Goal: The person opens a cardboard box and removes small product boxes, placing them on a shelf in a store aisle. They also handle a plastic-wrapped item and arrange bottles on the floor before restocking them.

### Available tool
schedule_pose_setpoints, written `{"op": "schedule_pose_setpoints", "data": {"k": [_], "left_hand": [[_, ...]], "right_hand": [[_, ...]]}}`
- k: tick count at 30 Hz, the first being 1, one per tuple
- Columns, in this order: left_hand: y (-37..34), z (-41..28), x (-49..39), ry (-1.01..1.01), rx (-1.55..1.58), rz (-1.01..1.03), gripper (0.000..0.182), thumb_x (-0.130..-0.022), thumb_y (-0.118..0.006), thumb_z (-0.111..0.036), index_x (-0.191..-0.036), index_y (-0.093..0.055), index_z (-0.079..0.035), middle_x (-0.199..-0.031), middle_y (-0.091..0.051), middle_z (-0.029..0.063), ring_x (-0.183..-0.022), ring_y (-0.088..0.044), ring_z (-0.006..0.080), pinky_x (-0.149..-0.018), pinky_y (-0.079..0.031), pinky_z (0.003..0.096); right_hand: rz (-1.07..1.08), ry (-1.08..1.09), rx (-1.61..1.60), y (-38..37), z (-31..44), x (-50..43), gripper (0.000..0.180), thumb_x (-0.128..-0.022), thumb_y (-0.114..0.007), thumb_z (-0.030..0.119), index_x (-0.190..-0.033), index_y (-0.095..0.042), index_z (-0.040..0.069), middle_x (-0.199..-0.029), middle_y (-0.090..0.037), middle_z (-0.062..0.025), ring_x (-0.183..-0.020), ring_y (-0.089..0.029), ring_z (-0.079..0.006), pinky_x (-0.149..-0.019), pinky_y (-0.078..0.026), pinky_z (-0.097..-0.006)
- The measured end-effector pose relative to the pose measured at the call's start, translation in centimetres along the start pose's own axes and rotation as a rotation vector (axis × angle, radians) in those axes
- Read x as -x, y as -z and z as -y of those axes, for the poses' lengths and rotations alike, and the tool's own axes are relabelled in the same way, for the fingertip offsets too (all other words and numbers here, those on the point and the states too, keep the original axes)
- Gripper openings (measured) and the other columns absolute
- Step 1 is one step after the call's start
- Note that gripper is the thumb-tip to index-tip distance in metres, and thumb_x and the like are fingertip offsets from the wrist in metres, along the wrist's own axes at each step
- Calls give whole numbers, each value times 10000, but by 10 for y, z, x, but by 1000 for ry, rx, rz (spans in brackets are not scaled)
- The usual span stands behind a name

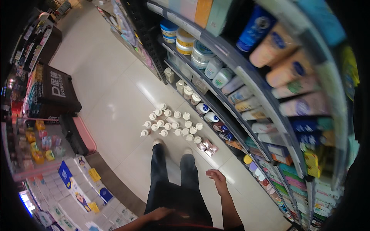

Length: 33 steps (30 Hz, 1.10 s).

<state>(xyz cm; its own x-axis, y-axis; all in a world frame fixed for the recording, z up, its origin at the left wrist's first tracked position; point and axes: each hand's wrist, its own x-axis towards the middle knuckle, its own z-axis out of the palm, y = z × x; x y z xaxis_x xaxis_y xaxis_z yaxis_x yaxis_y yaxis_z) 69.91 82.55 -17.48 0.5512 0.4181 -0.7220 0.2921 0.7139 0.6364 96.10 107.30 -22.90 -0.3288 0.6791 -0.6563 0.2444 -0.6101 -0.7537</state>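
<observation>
My right hand (pixel 216 178) hangs over the tiled floor beside my right leg, its fingers apart and slightly curled, with nothing in it. Near my waist, against dark clothing, lies my left hand (pixel 163 213); its fingers are partly hidden, and whether it holds anything cannot be seen. Several pump bottles with white tops (pixel 167 126) stand grouped on the floor in front of my shoes. Beside them, towards the shelving, are several small pinkish packs (pixel 207 147). On the lowest shelf, white pump bottles (pixel 188 93) and bottles with blue tops (pixel 211 117) stand in a row.
Tall shelving (pixel 222 105) runs along the right, filled with tubs, tubes and bottles. At the left stand a dark promotion bin (pixel 60 92), a pink-rimmed black container (pixel 85 135) and a display of white packs (pixel 72 190). Pale floor tiles (pixel 107 95) lie between the two sides.
</observation>
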Motion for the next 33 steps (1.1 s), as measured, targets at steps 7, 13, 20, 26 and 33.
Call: {"op": "schedule_pose_setpoints", "data": {"k": [7,13,20,26,33], "left_hand": [[91,210,-107,-12,-68,397,429,-1010,-440,-234,-1395,-489,-51,-1376,-531,196,-1276,-507,333,-1084,-394,408],[243,285,-266,-85,-488,599,443,-998,-433,-286,-1398,-523,-118,-1379,-551,183,-1230,-554,362,-1053,-436,429],[440,45,-333,-563,-961,-470,192,-899,-564,-65,-1052,-676,-39,-1057,-675,158,-957,-637,379,-843,-514,442],[423,6,-324,-474,-508,-506,189,-933,-590,-105,-1097,-671,-56,-1023,-663,132,-921,-632,308,-855,-498,354],[431,27,-345,-510,-954,-443,184,-891,-613,-99,-1066,-668,-74,-1086,-658,128,-1036,-610,340,-908,-488,421]], "right_hand": [[-358,340,420,21,-47,-197,186,-913,-588,-22,-1086,-652,7,-1041,-674,-95,-972,-609,-153,-847,-473,-276],[-681,867,722,48,-3,-362,201,-895,-617,69,-1086,-655,18,-1167,-627,-168,-1103,-582,-328,-959,-448,-391],[-690,680,972,74,-14,-399,364,-960,-551,334,-1158,-683,57,-1211,-646,-153,-1033,-634,-354,-914,-499,-418],[-556,739,1124,87,-19,-372,442,-956,-563,404,-1140,-679,20,-1222,-635,-158,-1049,-626,-350,-918,-497,-415],[-639,1421,1175,70,-144,-350,281,-725,-723,118,-992,-668,50,-1115,-630,-129,-1042,-596,-337,-911,-478,-460]]}}
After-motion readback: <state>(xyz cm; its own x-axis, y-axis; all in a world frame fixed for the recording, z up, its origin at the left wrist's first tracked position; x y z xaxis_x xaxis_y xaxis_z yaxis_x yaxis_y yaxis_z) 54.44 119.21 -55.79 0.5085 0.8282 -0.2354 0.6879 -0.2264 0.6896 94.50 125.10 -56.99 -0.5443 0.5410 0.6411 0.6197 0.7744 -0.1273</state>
